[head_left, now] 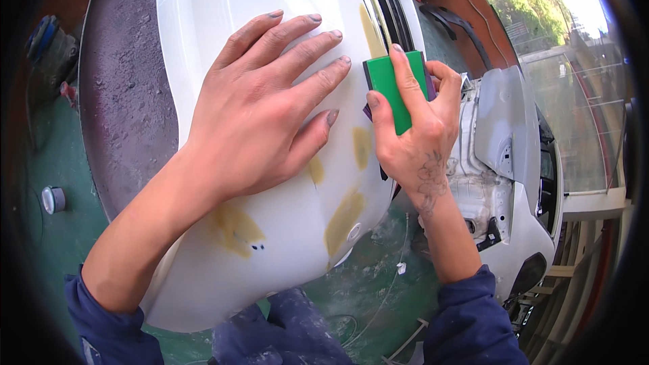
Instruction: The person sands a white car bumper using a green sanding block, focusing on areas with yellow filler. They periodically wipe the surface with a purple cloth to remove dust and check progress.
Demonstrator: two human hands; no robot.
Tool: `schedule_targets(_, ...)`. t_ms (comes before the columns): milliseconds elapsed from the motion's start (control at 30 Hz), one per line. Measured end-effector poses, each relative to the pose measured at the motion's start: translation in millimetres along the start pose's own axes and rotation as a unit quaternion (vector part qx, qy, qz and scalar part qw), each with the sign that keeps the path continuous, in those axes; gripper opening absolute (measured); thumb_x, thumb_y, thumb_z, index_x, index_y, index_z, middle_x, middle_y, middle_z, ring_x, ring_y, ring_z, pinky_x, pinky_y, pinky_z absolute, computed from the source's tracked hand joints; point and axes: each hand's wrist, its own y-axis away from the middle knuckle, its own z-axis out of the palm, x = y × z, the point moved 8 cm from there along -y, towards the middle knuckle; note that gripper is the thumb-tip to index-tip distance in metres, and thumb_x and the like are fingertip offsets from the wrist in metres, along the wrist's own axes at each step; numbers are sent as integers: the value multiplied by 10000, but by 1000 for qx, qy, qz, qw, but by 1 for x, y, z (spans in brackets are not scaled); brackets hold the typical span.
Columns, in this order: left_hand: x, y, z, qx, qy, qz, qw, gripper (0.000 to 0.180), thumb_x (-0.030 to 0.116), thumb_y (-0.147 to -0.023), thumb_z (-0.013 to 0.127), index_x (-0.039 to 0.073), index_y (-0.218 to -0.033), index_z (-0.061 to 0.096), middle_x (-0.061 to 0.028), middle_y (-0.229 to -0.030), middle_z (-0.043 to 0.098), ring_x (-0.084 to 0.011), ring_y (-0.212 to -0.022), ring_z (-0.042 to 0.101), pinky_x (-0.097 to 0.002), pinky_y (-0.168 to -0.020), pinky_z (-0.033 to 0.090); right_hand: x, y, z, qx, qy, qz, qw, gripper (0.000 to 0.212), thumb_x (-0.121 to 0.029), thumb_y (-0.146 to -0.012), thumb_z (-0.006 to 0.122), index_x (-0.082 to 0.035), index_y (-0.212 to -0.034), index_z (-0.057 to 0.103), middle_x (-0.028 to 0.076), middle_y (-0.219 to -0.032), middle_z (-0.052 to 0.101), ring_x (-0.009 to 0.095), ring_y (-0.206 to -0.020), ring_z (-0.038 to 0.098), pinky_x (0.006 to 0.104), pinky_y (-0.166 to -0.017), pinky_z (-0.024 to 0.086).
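A white car body panel (284,270) with yellowish filler patches (345,222) spreads out below my hands. On its upper middle my left hand (270,94) lies flat with the fingers spread, holding nothing. My right hand (422,115) grips a green sanding block (393,84), its index finger stretched along the top. Dark purplish sandpaper shows at the block's edges. The block rests at the panel's right side, beside a black trim strip (389,0) and a narrow filler patch (368,27). Its underside is hidden.
A rough purplish-grey curved surface (128,81) lies left of the panel. A small tin (53,199) stands on the green floor (378,270). To the right is a partly stripped white vehicle (503,122). A thin cord (385,297) trails over the floor.
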Motion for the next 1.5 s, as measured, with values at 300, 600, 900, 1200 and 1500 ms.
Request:
schedule_targets(300, -1, -1, 4, -26, -28, -4, 999, 508, 349, -1014, 628, 129, -1470, 670, -115, -1587, 590, -336, -1529, 477, -527, -1324, 269, 18, 19, -119, 96, -284, 188, 935, 666, -267, -1062, 673, 96, -1592, 498, 130, -1345, 620, 186, -1187, 631, 333, -1012, 525)
schedule_targets(600, 126, 35, 43, -83, 827, -342, 438, 871, 688, -1145, 202, 40, -1712, 330, -137, -1709, 437, -271, -1592, 397, -430, -1324, 279, -10, 87, -92, 124, -671, 388, 619, 760, -423, -1109, 472, 81, -1663, 345, 201, -1416, 659, 262, -1270, 673, 391, -1132, 507)
schedule_targets(900, 211, 54, 58, -52, 856, -454, 243, 629, 451, -1217, 263, 94, -1736, 276, -45, -1721, 380, -190, -1569, 357, -363, -1309, 262, -11, 123, -114, 37, -163, 60, 984, 648, -398, -1104, 538, 40, -1582, 561, 397, -1676, 302, 454, -1415, 492, 520, -1086, 450)
schedule_targets(1200, 213, 39, 59, -53, 777, -320, 539, 705, 403, -1204, 410, -9, -1730, 185, -178, -1719, 316, -273, -1552, 356, -383, -1290, 274, 6, 141, -110, 22, -383, 212, 899, 736, -497, -1178, 347, 39, -1682, 384, 295, -1774, 252, 398, -1605, 351, 528, -1286, 292)
schedule_targets(1500, 96, 1, 42, -119, 384, -160, 901, 634, 354, -966, 840, -5, -1404, 554, -201, -1374, 648, -361, -1338, 579, -490, -1204, 393, 33, 142, -68, -80, -452, 289, 840, 569, -284, -1148, 590, 22, -1621, 505, 216, -1592, 476, 279, -1292, 627, 391, -1094, 513)
